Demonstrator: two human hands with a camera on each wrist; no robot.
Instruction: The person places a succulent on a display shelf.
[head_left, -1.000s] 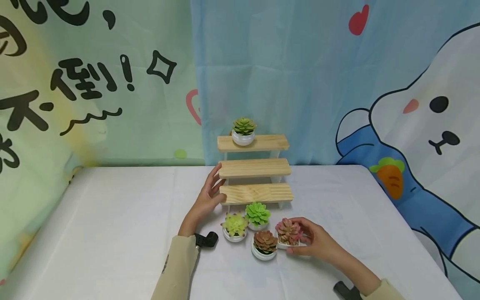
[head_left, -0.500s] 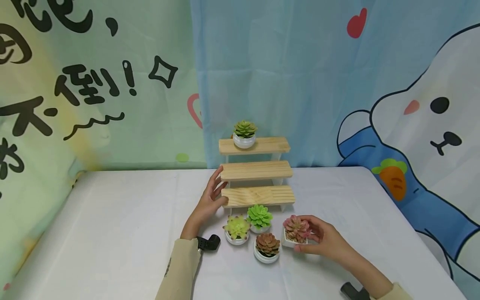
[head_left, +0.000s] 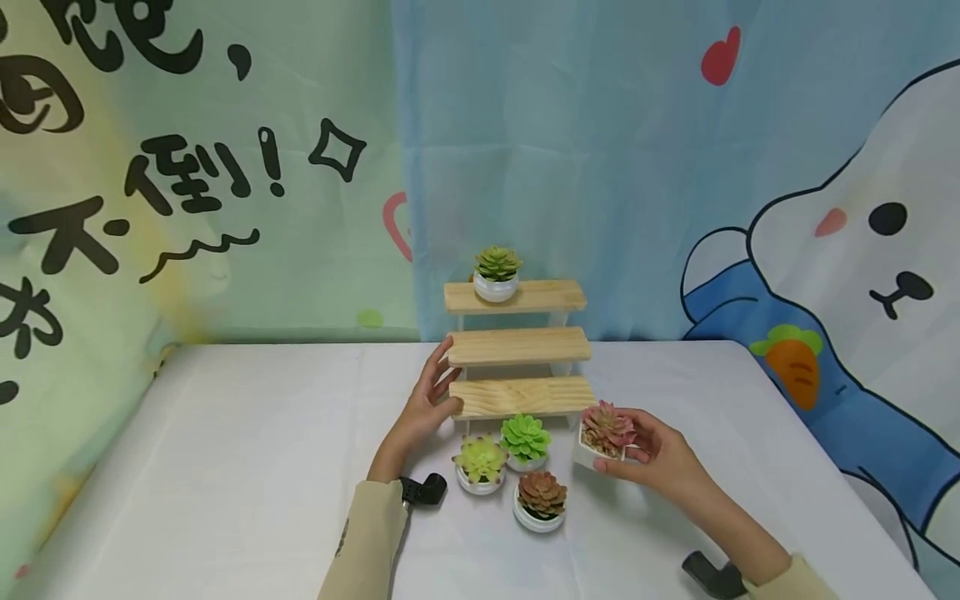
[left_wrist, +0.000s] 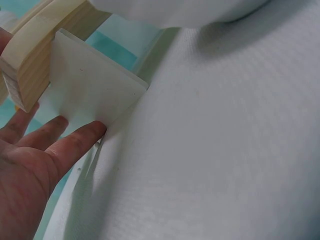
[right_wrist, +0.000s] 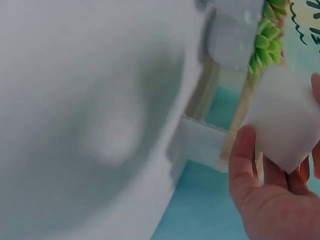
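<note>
I have the right hand (head_left: 660,457) angled in from the near right, thumb and fingers clamped on the smooth, angular white pot (head_left: 587,453) of the pink succulent (head_left: 608,428), up off the cloth (head_left: 240,467) by the near right corner of the stand (head_left: 521,347). My left hand (head_left: 422,410) slants in from the near left, fingers spread and nearly straight, tips touching the flat white side panel (left_wrist: 92,82) under pale, grained wood.

3 shelves (head_left: 521,346): smooth wood; tablecloth (head_left: 247,467): matt cloth.
</note>
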